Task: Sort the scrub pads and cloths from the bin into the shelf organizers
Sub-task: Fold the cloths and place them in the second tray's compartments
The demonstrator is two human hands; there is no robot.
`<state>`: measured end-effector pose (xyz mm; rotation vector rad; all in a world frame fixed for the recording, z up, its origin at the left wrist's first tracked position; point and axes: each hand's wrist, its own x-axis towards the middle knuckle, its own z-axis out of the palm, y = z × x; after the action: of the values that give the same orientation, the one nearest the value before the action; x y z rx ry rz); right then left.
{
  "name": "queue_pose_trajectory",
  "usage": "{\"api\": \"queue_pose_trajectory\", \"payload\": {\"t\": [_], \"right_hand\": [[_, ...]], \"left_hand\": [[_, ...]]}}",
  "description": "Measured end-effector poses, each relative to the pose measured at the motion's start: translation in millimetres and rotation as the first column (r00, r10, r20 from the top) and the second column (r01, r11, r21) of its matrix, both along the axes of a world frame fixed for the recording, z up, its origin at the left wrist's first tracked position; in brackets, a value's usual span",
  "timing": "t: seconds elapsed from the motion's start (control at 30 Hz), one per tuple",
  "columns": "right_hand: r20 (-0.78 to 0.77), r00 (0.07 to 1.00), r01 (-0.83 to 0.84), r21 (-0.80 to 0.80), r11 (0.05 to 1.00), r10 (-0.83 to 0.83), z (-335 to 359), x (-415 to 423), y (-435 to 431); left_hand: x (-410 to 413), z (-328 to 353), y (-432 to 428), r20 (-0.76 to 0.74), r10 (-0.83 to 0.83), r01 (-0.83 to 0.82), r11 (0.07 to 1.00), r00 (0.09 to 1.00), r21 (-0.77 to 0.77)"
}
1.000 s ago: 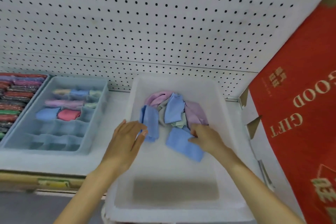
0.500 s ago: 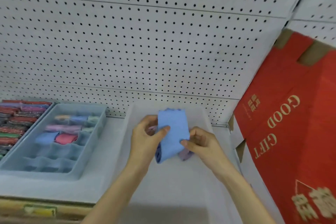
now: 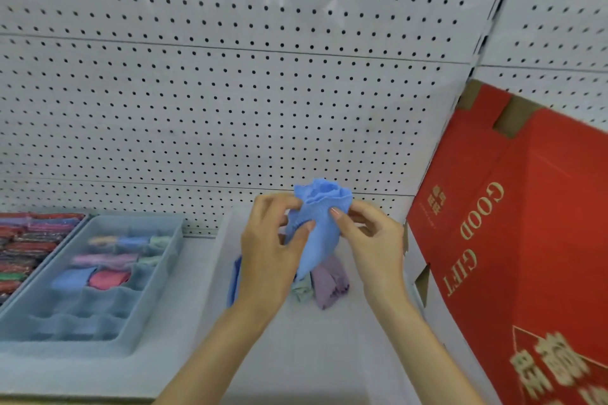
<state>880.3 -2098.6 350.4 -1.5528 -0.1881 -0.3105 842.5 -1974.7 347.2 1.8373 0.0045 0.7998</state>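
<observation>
Fingers of your left hand [image 3: 273,240] and right hand [image 3: 368,233] pinch the blue cloth [image 3: 317,227]; loosening could drop it into the bin [image 3: 329,355].

White shelf [image 3: 82,371] with organizer [image 3: 155,289], bin [image 3: 312,355], red box [image 3: 526,240]

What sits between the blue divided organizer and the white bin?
Nothing: in the head view, only bare shelf separates the organizer from the bin.

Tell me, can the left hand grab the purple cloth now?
Probably not yet: the left hand and right hand both pinch the blue cloth. The purple cloth lies uncovered below them.
</observation>
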Motion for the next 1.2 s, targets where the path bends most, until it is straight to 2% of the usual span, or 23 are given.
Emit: {"api": "queue_pose_trajectory", "payload": {"t": [0.23,0.37,0.47,0.53,0.63,0.8,0.87,0.93,0.97,1.07,1.2], "right_hand": [[-0.078,0.983,-0.159,0.059,0.985,0.164,8.4,-3.2,-8.3],[-0.136,0.981,-0.131,0.080,0.988,0.141,-1.3,-4.6,-9.0],[-0.151,0.983,-0.086,0.104,0.991,0.101,-9.6,-8.4,-6.2],[-0.134,0.987,-0.073,0.123,0.990,0.090,-12.3,-10.9,-5.2],[-0.125,0.988,-0.075,0.138,0.988,0.093,-17.4,-13.4,-5.2],[-0.141,0.983,-0.094,0.151,0.984,0.116,-30.2,-16.0,-8.9],[-0.135,0.983,-0.101,0.151,0.983,0.122,-32.0,-17.8,-10.2],[-0.129,0.983,-0.114,0.145,0.983,0.133,-33.4,-20.0,-10.4],[-0.131,0.982,-0.118,0.141,0.983,0.137,-34.6,-21.0,-10.1],[-0.131,0.981,-0.130,0.130,0.983,0.147,-38.4,-23.4,-9.8],[-0.121,0.980,-0.146,0.106,0.984,0.159,-40.4,-26.1,-13.1]], "left_hand": [[-1.5,-1.0,0.5,0.045,-0.021,0.018,0.998,0.999,0.061],[0.8,-16.7,3.5,0.038,0.024,-0.033,0.969,0.999,0.246],[-3.2,-19.0,-0.3,0.086,0.084,-0.106,0.953,0.993,0.286],[-7.7,-21.0,-4.5,0.106,0.109,-0.132,0.959,0.988,0.250],[-13.9,-22.9,-10.9,0.016,0.140,-0.141,0.987,0.990,0.082],[-20.0,-28.7,-11.6,0.015,0.111,-0.112,0.984,0.994,0.138],[-22.0,-25.7,-14.1,-0.050,0.047,-0.047,0.999,0.998,0.007],[-23.9,-24.6,-17.4,-0.115,-0.043,0.022,0.983,0.992,-0.183],[-24.3,-24.5,-18.2,-0.127,-0.063,0.032,0.973,0.990,-0.229],[-23.2,-28.2,-18.2,-0.140,-0.090,0.056,0.972,0.986,-0.228],[-21.2,-24.8,-16.3,-0.168,-0.234,0.181,0.943,0.958,-0.280]]}}
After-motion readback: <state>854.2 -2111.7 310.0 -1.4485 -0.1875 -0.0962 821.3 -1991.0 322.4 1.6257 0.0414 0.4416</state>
